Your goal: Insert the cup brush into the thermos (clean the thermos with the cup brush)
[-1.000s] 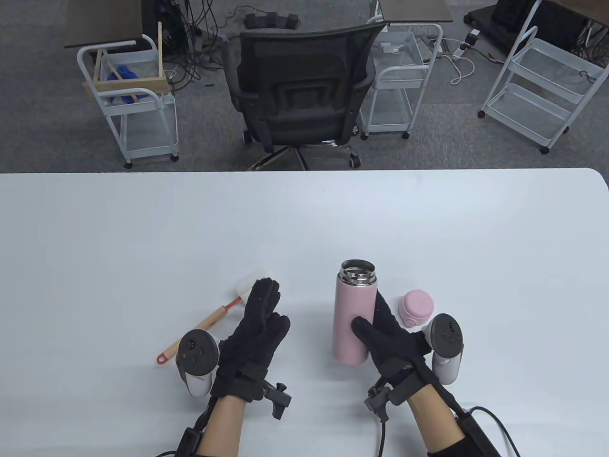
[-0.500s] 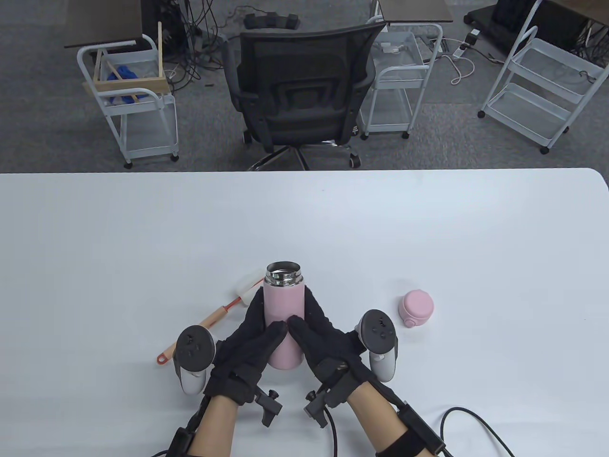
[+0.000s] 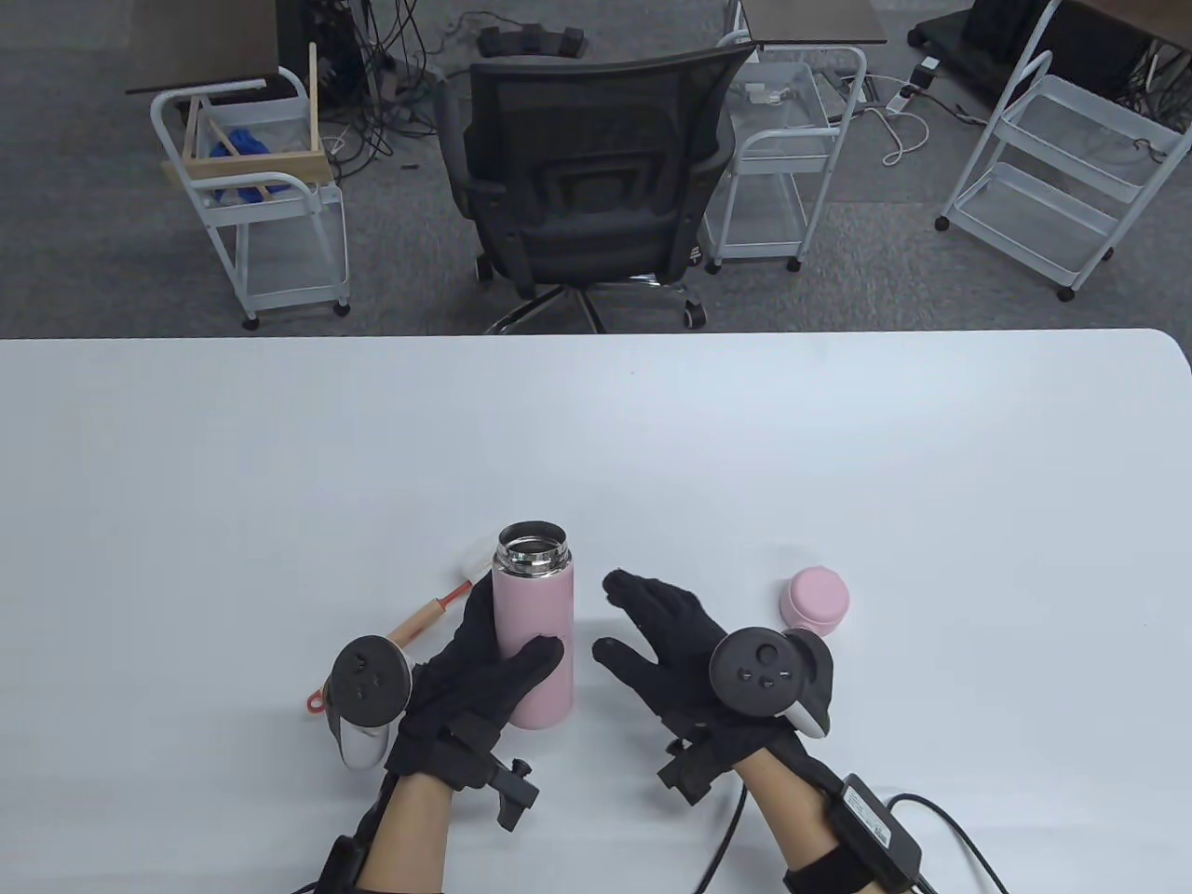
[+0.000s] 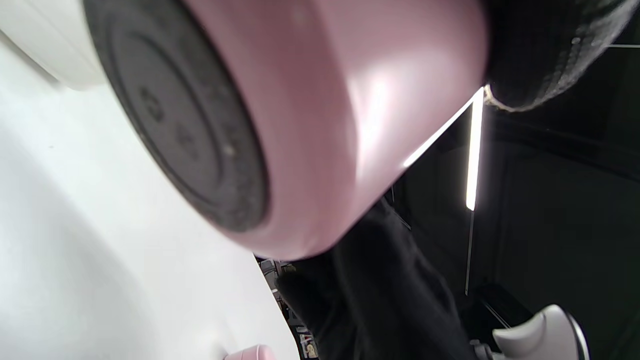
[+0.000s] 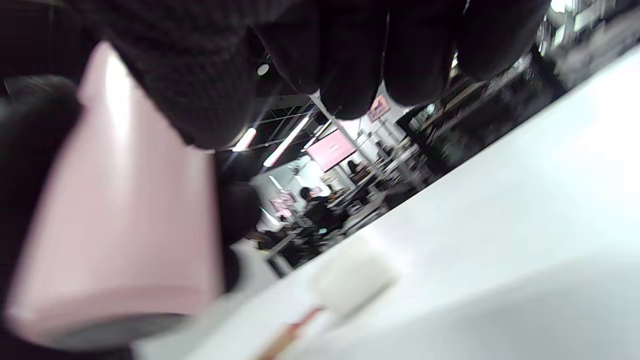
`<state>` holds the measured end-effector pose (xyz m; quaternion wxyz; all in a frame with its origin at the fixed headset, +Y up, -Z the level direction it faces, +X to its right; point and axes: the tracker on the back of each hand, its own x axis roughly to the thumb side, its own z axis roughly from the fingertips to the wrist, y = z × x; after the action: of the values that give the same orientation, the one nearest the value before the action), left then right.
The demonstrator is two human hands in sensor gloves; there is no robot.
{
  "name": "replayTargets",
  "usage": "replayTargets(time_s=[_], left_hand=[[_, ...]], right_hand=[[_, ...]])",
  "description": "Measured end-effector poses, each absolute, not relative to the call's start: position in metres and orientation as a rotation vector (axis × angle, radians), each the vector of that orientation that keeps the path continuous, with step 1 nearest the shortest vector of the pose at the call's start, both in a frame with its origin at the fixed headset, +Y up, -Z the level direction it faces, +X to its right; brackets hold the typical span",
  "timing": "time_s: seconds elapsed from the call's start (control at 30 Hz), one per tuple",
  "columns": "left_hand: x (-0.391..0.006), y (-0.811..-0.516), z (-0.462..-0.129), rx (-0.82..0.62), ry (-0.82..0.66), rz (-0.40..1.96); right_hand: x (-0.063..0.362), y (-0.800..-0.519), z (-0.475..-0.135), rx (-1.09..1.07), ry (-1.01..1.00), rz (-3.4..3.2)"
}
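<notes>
Left hand (image 3: 484,666) fingers wrap the upright pink thermos (image 3: 532,626); right hand (image 3: 684,647) hovers beside it, fingers spread. Cup brush (image 3: 410,633) lies behind.

On the white table (image 3: 838,447) there is one pink cylindrical thermos with an open steel mouth (image 3: 533,633), one round pink lid (image 3: 816,599), and one cup brush with a wooden handle, red loop and white sponge head (image 3: 419,626). Two black-gloved hands show: one left hand (image 3: 475,666), one right hand (image 3: 680,652). Behind the table stand one black mesh office chair (image 3: 582,177) and three white wire carts (image 3: 270,214).
</notes>
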<state>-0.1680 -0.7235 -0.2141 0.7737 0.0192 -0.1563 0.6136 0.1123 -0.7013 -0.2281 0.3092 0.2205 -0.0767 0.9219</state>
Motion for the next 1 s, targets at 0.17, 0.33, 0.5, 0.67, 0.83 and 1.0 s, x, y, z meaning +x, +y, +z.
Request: replayTargets(time_s=[0.17,0.33,0.5,0.67,0.83,1.0], left_hand=[[-0.168,-0.724,-0.215,0.053,-0.313,1.314],[-0.166,-0.724,-0.215,0.05,-0.319,1.271],[-0.165,-0.727,-0.216,0.033,-0.314,1.261],[-0.163,-0.728,-0.216,0.025,-0.321,1.251],[-0.163,-0.729,-0.216,-0.004,-0.325,1.232],[-0.164,-0.73,-0.215,-0.014,-0.324,1.203]], right_hand=[[0.15,-0.715,-0.239,0.422,-0.243,2.752],[0.184,-0.729,-0.257,0.189,-0.173,2.977],[0.21,-0.743,-0.267,0.067,-0.073,3.032],[0.222,-0.754,-0.272,0.032,0.063,2.998],[0.22,-0.758,-0.272,0.011,0.062,3.037],[0.218,-0.754,-0.27,0.03,0.007,3.021]])
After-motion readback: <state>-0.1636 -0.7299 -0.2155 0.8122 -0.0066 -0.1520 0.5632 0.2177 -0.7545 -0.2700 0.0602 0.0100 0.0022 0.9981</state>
